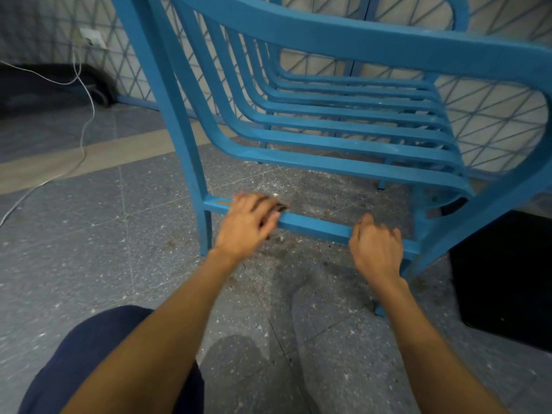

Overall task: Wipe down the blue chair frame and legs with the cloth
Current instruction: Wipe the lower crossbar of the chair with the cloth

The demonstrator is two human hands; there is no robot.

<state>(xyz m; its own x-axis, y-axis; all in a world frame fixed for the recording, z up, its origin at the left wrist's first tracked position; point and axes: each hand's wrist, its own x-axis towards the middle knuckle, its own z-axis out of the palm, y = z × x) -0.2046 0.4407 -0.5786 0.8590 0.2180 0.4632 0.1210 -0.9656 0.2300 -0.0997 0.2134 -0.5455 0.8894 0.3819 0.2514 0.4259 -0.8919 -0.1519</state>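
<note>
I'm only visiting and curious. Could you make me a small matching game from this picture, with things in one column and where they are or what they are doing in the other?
Things
1. left hand
2. right hand
3. white cable
4. black object

Places and states
A. trails across the floor on the left
B. grips the bare crossbar
C. sits on the floor to the right of the blue chair
D. holds a dark cloth against the crossbar

Pairs: 1-D, 2-B, 3-A, 4-C
</note>
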